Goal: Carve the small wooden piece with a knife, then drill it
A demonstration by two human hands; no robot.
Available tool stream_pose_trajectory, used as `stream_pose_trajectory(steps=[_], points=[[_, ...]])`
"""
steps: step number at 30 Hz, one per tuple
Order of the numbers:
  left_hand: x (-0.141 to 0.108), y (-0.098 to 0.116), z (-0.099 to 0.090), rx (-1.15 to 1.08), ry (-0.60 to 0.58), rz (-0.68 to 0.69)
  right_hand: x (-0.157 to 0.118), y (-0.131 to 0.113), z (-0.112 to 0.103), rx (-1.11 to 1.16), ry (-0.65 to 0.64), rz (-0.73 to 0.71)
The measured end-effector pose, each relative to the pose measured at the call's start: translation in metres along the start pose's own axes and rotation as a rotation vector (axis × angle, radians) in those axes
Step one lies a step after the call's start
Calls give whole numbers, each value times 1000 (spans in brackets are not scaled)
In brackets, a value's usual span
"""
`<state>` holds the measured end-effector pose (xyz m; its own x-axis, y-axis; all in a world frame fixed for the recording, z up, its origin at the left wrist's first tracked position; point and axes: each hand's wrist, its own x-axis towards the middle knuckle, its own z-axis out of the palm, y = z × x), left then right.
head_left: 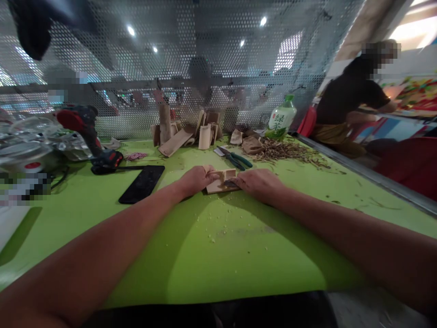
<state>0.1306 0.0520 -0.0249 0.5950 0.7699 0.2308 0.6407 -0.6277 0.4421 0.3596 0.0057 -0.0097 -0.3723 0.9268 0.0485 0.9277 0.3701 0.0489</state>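
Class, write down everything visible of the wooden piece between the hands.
The wooden piece is pale tan, like bamboo or light wood: a flat, rectangular strip with a raised, notched section on its far side. The left hand grips one end, the right hand the other, holding it on or just above the green table.

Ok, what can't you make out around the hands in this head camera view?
Head view:
The light wooden piece: partly hidden by the left hand and right hand.
The dark item by the right fingertips: too small to identify.
The clear plastic items: blurred and cut off by the left edge.
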Motion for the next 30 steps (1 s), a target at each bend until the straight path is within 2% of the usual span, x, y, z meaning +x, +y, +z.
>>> stream_pose_trajectory(steps=[18,30], points=[[-4,0,-2,12,-17,28,11,8,-6,-30,-77,-138],[-9,7,0,-50,-33,130,6,19,-6,30,-67,-182]])
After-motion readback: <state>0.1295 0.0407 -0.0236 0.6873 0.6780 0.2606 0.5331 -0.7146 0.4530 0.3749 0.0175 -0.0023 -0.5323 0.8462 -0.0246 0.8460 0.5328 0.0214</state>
